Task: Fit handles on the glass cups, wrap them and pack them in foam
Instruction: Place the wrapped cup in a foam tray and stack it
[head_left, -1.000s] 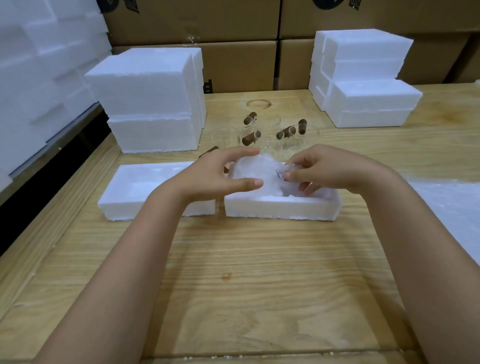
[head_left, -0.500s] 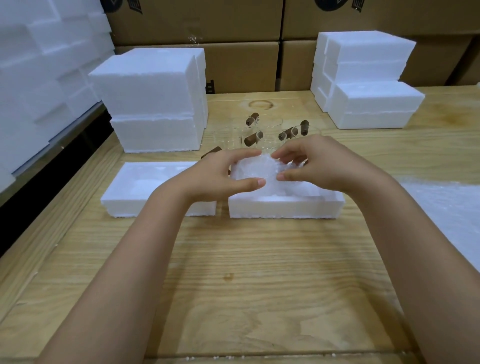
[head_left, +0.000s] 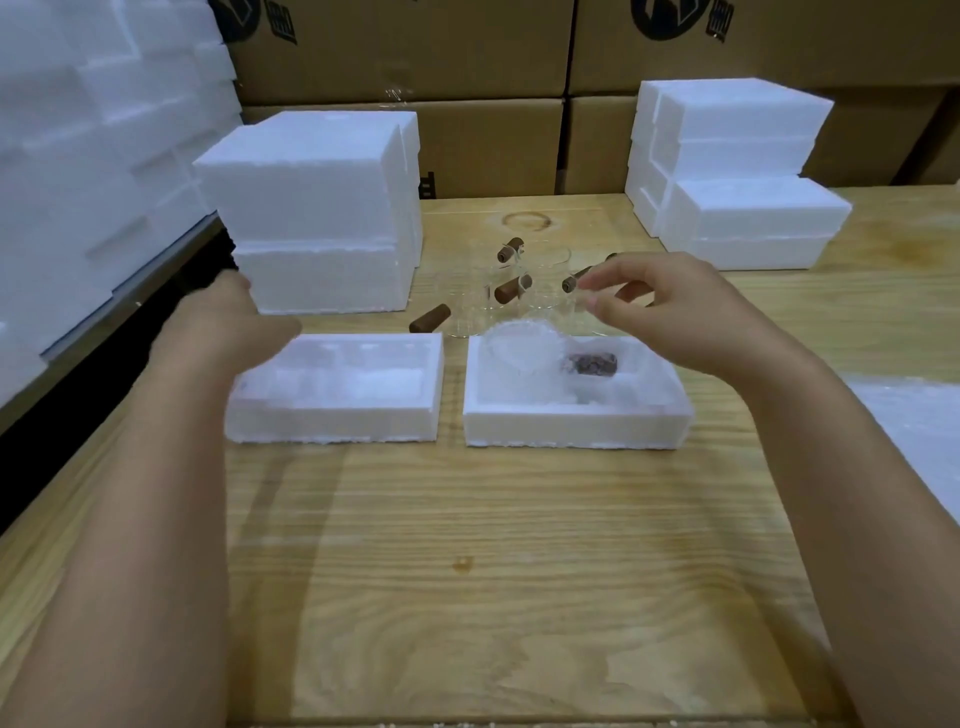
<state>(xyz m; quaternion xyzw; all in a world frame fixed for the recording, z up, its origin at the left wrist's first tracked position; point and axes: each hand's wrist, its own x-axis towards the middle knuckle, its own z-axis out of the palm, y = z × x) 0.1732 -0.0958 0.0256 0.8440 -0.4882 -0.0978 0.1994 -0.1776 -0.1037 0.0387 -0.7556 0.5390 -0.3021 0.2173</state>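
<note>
Both hands have come off the bubble-wrapped glass cup with a brown handle (head_left: 524, 353). It lies in the right of two shallow white foam trays (head_left: 571, 428), at centre, with the left tray (head_left: 332, 415) at 9 o'clock of it. The left hand (head_left: 223, 322) has swung out to 10 o'clock; it is blurred, so I cannot tell its fingers. The right hand (head_left: 675, 306) has lifted to 1 o'clock, fingers released. Behind, at 12 o'clock, five brown cylindrical handles (head_left: 511, 288) show on clear cups too faint to count. Two stacks of white foam blocks stand at 11 (head_left: 311, 208) and 1 o'clock (head_left: 737, 171), before cardboard boxes (head_left: 405, 52). The wooden surface (head_left: 493, 571) runs bare to 6 o'clock.
</note>
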